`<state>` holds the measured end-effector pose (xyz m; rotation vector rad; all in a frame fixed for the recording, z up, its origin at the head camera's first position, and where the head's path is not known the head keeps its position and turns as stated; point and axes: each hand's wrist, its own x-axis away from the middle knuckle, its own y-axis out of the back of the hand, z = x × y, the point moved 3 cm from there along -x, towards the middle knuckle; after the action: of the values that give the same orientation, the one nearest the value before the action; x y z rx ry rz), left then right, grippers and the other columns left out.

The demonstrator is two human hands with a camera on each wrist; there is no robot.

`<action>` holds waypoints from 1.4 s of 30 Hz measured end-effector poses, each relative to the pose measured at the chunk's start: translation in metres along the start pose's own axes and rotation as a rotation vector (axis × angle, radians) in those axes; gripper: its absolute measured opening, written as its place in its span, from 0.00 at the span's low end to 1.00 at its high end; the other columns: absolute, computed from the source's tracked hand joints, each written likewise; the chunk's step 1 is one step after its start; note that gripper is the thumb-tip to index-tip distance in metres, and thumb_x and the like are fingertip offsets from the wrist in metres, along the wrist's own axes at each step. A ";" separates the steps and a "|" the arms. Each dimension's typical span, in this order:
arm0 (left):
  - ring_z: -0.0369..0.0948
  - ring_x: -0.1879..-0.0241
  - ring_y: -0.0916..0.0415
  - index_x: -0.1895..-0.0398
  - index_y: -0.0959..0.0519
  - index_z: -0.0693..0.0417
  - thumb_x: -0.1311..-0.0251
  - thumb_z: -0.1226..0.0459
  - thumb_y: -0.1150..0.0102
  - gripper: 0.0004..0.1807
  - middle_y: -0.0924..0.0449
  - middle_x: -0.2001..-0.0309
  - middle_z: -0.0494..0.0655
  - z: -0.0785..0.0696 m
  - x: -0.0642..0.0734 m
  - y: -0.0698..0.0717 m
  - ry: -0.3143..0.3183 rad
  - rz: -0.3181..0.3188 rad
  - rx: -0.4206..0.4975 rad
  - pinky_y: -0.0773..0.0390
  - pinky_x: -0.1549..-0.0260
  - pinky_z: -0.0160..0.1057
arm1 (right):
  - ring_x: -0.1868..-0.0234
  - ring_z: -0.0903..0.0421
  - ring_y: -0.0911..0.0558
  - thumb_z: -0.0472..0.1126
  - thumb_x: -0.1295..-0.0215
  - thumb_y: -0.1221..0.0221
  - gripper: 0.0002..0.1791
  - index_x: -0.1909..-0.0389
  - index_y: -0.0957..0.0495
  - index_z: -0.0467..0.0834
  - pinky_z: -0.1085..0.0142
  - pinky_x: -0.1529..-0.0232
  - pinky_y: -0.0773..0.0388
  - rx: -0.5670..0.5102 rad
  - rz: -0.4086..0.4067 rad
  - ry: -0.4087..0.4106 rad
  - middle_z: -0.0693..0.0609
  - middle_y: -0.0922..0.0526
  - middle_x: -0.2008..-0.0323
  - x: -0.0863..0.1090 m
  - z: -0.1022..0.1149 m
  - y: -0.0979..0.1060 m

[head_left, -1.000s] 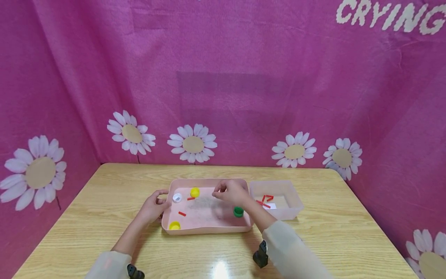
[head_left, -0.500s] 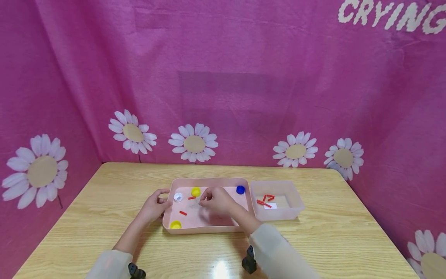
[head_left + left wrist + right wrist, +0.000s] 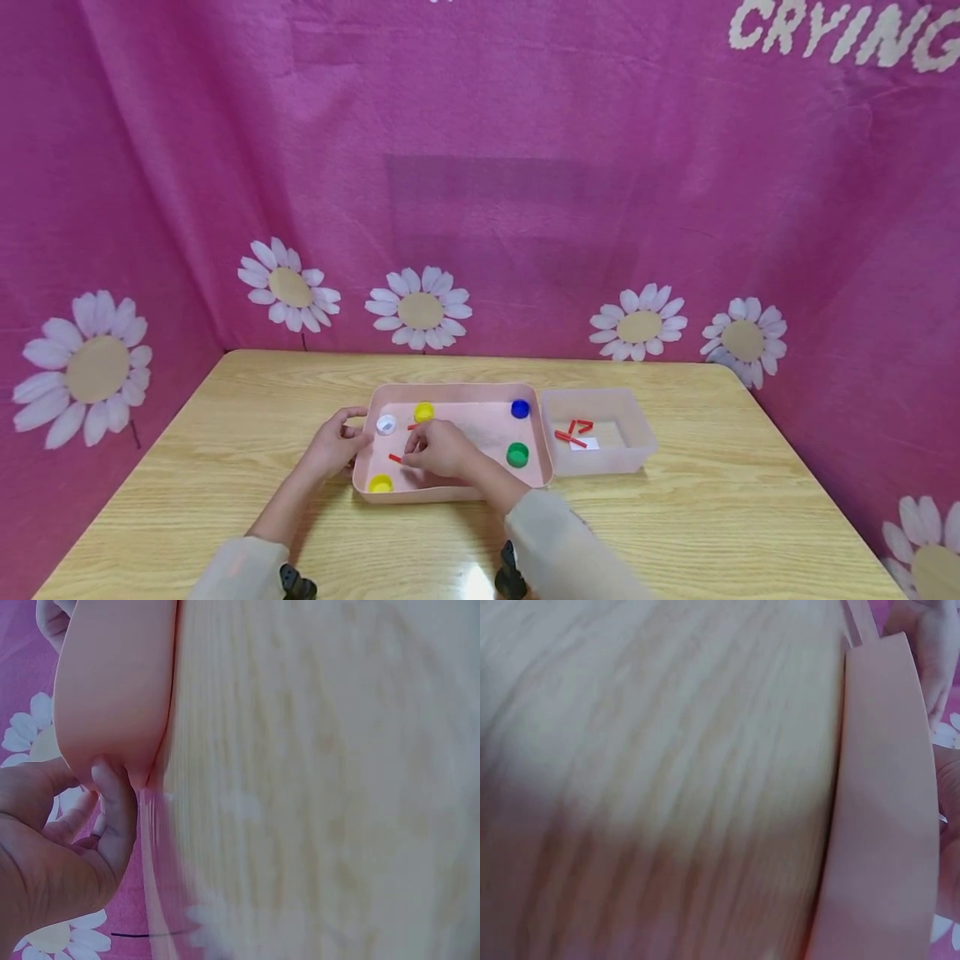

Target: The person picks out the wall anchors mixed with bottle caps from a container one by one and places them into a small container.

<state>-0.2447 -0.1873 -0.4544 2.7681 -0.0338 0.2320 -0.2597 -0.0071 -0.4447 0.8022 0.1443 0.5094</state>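
My left hand grips the left wall of a shallow pink tray; the left wrist view shows its thumb and fingers at the tray's end. Inside the tray, my right hand has its curled fingertips right at the end of a short red stick. I cannot tell whether they pinch it. Another red stick lies partly covered behind that hand. Round caps stand around the tray: white, two yellow, blue and green. The right fingertips are hidden in the right wrist view.
A translucent box stands against the tray's right side. Several red sticks and a white paper piece lie in it. Both containers sit on a wooden table, with a pink flowered cloth behind.
My right hand has moved left and toward me across the tray to the near red stick, uncovering the blue cap. My left hand keeps its grip on the tray.
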 end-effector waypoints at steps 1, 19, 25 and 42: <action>0.40 0.74 0.27 0.37 0.39 0.60 0.37 0.70 0.49 0.24 0.28 0.60 0.58 0.000 0.000 0.000 0.000 0.001 0.005 0.23 0.82 0.37 | 0.81 0.63 0.32 0.42 0.44 0.35 0.06 0.76 0.21 0.47 0.75 0.80 0.38 0.000 0.006 -0.005 0.57 0.27 0.85 -0.001 0.001 -0.002; 0.41 0.72 0.25 0.37 0.38 0.58 0.36 0.68 0.49 0.24 0.27 0.57 0.60 0.002 -0.002 0.000 0.012 0.003 0.000 0.22 0.80 0.38 | 0.80 0.64 0.32 0.42 0.47 0.33 0.08 0.76 0.23 0.46 0.75 0.79 0.36 0.050 -0.054 -0.021 0.59 0.27 0.84 -0.011 0.003 -0.018; 0.41 0.72 0.25 0.37 0.38 0.59 0.36 0.68 0.49 0.24 0.27 0.58 0.60 0.002 -0.001 0.001 0.005 0.000 0.010 0.21 0.81 0.40 | 0.79 0.64 0.32 0.43 0.45 0.35 0.08 0.77 0.23 0.46 0.75 0.79 0.36 0.089 -0.065 -0.022 0.58 0.27 0.83 -0.011 0.003 -0.019; 0.40 0.74 0.26 0.38 0.38 0.59 0.37 0.70 0.49 0.24 0.27 0.59 0.59 0.003 -0.001 0.000 0.004 -0.007 0.017 0.23 0.82 0.38 | 0.79 0.63 0.31 0.42 0.45 0.36 0.08 0.77 0.24 0.46 0.74 0.80 0.36 0.051 -0.060 -0.032 0.58 0.27 0.83 -0.009 0.004 -0.019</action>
<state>-0.2451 -0.1882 -0.4574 2.7839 -0.0214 0.2372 -0.2592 -0.0247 -0.4563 0.8524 0.1522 0.4376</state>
